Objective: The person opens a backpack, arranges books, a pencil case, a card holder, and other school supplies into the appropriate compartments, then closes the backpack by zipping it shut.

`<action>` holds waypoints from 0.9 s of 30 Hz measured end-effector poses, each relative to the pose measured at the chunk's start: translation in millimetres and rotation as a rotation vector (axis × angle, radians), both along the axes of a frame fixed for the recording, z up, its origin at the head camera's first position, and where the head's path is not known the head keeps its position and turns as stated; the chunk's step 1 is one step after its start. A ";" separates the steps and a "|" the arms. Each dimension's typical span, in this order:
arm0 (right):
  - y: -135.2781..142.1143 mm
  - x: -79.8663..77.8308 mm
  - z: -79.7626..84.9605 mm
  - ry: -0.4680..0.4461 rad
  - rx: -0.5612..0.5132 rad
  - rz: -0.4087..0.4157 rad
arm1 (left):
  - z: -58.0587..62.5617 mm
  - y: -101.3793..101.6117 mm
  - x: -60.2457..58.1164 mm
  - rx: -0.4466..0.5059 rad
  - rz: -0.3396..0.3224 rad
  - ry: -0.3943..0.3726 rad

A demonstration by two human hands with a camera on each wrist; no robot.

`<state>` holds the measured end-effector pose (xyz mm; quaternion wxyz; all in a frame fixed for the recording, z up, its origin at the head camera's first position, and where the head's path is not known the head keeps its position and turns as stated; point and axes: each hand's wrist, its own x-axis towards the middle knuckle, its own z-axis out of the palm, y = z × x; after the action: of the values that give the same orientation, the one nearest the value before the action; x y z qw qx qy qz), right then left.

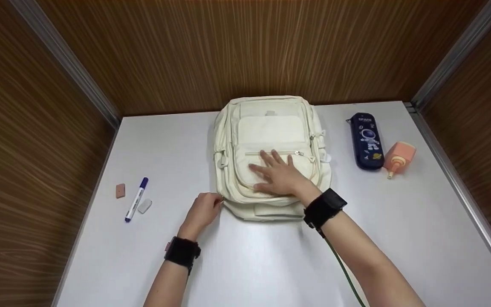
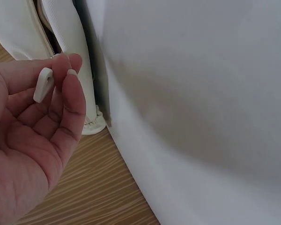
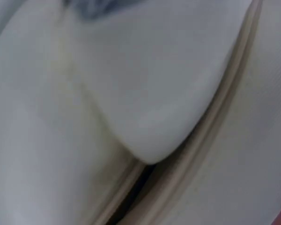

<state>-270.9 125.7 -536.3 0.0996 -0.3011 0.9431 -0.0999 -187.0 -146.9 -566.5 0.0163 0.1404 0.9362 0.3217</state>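
Backpack (image 1: pixel 271 130): cream, front side up, mid-table (image 1: pixel 173 157), top end nr the wood-grain wall (image 1: pixel 262 51).
L hand (image 1: pixel 203 211): at the backpack's near L corner, thumb & fingertips pinched tog. by the zip, w/ a white pull tab (image 2: pixel 44 86) showing betw. them.
Zip gap (image 2: pixel 49 35): dark slit along the seam, just beyond my L fingertips.
R hand (image 1: pixel 279 175): fingers spread wide, palm down on the front pocket (image 1: pixel 245 172), gripping nothing (R wrist cam gets mostly blurry cloth & a seam).
Wrists: black strap on each, a green cable (image 1: pixel 343 268) by the R one.
L side of table: blue-capped marker (image 1: pixel 137 199), grey-white block (image 1: pixel 145 206) just beside it, sm. reddish-brown block (image 1: pixel 120 190) a bit further L.
R side of table: navy pencil case (image 1: pixel 367 140) w/ space print, orange bottle (image 1: pixel 400 154) right by its near end, nozzle twd me.
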 end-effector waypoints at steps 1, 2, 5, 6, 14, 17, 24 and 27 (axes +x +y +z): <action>-1.7 2.7 0.9 -0.024 -0.014 0.017 | 0.2 0.2 -0.1 -0.005 -0.004 -0.001; -3.3 5.1 1.6 -0.039 -0.020 0.028 | 0.5 0.4 -0.1 -0.008 -0.009 -0.004; -7.3 9.0 2.0 -0.018 0.015 0.029 | 2.9 0.5 0.0 -0.015 -0.025 -0.029; -8.5 9.5 1.6 -0.003 0.030 0.022 | 4.0 0.1 0.1 -0.011 -0.029 -0.041; -15.6 6.8 -2.1 0.053 0.057 -0.019 | 20.2 -7.9 0.4 0.095 -0.034 -0.115; -17.2 4.9 -1.7 0.047 0.035 -0.037 | 24.7 -9.6 1.3 0.150 -0.071 -0.172; -21.2 2.3 1.4 0.030 0.035 -0.071 | 31.3 -1.7 6.0 0.255 -0.174 -0.234; -22.6 1.8 1.3 0.024 0.043 -0.075 | 33.7 6.0 8.9 0.257 -0.223 -0.222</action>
<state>-269.2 103.0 -535.0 0.0909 -0.2644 0.9568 -0.0795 -178.1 -141.0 -532.9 0.1366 0.2078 0.8586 0.4484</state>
